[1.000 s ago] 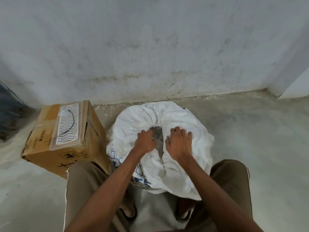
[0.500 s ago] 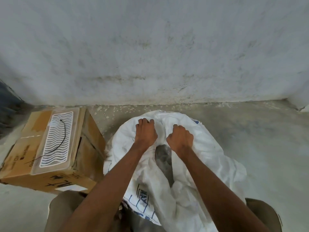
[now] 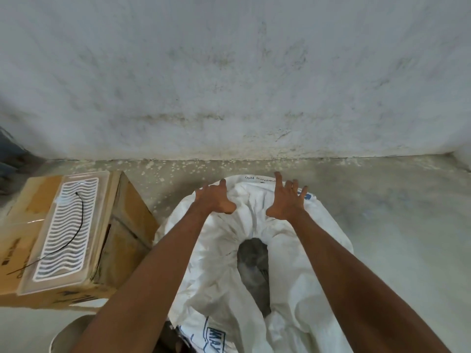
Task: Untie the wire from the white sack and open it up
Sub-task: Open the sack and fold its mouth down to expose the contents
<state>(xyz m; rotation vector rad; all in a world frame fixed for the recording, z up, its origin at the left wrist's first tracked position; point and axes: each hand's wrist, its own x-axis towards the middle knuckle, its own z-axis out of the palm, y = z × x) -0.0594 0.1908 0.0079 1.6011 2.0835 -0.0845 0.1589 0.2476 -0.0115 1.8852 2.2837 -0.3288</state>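
White woven plastic sack [image 3: 300, 263] with blue printing sits on the floor right in front of me, between my knees, its mouth already loosened into a dark gap at the middle; my left hand [image 3: 214, 200] and my right hand [image 3: 286, 201] are both over its far rim, fingers straight and splayed, gripping nothing; whether the palms press the bunched fabric or hover just above it I cannot tell, though the heels of both hands look to be touching the folds; I judge they are spread this way to flatten and push the rolled edge outward, away from me, so the opening widens; the thin black wire [image 3: 66, 240] is no longer on the sack, lying in a loose curve on the clear plastic lid with white wavy lines [image 3: 63, 230] that rests on top of the brown cardboard box [image 3: 125, 233], just to my left of the sack, presumably set there to keep it out of the way; so the untying looks done and the opening is well along; beyond all this is the grey concrete floor [image 3: 395, 225] and the stained whitewashed wall [image 3: 229, 72].
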